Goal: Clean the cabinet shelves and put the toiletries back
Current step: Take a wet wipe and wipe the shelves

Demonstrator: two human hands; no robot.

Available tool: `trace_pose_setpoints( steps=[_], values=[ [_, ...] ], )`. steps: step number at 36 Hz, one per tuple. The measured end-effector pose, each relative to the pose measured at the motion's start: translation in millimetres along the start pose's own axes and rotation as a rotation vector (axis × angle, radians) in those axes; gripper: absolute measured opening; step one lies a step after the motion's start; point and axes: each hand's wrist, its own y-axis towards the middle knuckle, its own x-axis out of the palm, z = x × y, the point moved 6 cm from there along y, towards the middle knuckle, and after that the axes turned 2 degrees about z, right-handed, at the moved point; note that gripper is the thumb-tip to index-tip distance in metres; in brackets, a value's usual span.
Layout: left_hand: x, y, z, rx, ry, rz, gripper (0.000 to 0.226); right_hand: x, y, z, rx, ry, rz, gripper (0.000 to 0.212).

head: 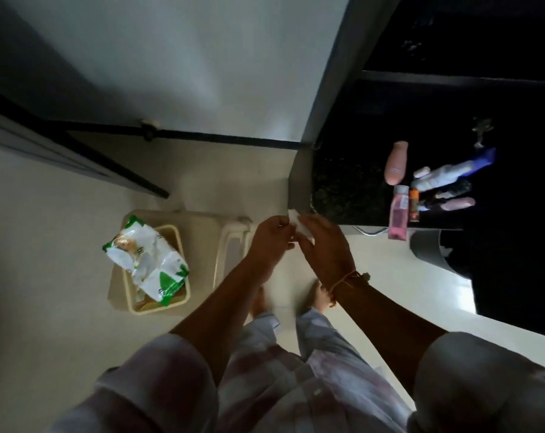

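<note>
Both my hands meet at the centre of the view, pinching one white wipe between them. My left hand grips its left side, and my right hand covers its right side. A green and white wipes pack lies on a beige stool at the lower left. On a dark counter at the right lie several toiletries: a pink bottle, a peach bottle, a small orange tube and a white bottle with a blue cap. No cabinet shelves can be made out.
The beige plastic stool stands on the pale floor to my left. A white wall and a dark door frame fill the top left. A grey bin sits under the dark counter. My bare feet stand below my hands.
</note>
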Motion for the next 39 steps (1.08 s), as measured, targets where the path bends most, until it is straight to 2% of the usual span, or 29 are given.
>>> trace_pose_setpoints(
  steps=[2,5,9,12,15,19,24,26,28,30,31,33,36,38,39],
  values=[
    [30.5,3.1,3.2,0.023,0.100,-0.059,0.017,-18.0,-3.2,26.5,0.034,-0.045,0.070,0.026],
    [63.8,6.8,5.5,0.104,0.306,-0.046,0.011,-38.4,-3.9,60.6,0.105,-0.092,0.104,0.024],
    [84.6,9.9,17.9,0.304,0.681,0.124,0.023,-61.0,2.2,96.0,0.126,-0.295,0.101,0.031],
    [89.0,12.9,25.1,0.419,0.837,0.244,0.030,-67.0,11.2,118.8,0.116,-0.458,0.065,0.030],
    [88.1,18.2,23.5,0.393,0.829,0.301,0.030,-64.3,21.2,134.3,0.110,-0.603,-0.031,0.030],
    [81.2,29.5,8.4,0.239,0.813,0.258,0.042,-54.4,30.0,143.9,0.138,-0.644,-0.113,0.019],
    [65.8,51.1,-15.8,0.058,0.566,0.201,0.062,-21.9,31.3,140.3,0.154,-0.631,-0.198,0.022],
    [66.2,55.7,-18.0,0.042,0.485,0.172,0.063,-8.1,36.0,128.8,0.053,-0.654,-0.137,0.029],
    [64.5,58.4,-16.4,0.059,0.496,0.183,0.061,16.4,36.7,110.3,-0.101,-0.631,-0.153,0.041],
    [61.3,60.7,-13.5,0.121,0.573,0.209,0.051,48.6,31.5,85.5,-0.364,-0.747,-0.270,0.044],
    [60.2,61.8,-12.5,0.154,0.625,0.209,0.042,57.5,28.7,77.1,-0.432,-0.790,-0.317,0.044],
    [59.2,62.5,-11.9,0.199,0.678,0.185,0.031,61.9,23.4,70.5,-0.431,-0.811,-0.381,0.044],
    [55.4,66.2,-16.1,0.186,0.706,0.153,0.041,49.3,14.2,73.0,-0.496,-0.865,-0.284,0.048],
    [53.2,70.1,-21.2,0.148,0.627,0.117,0.052,28.1,15.2,87.2,-0.402,-0.765,-0.193,0.053],
    [52.6,72.1,-24.2,0.134,0.585,0.102,0.055,17.2,18.2,100.4,-0.262,-0.649,-0.160,0.055]
  ],
)
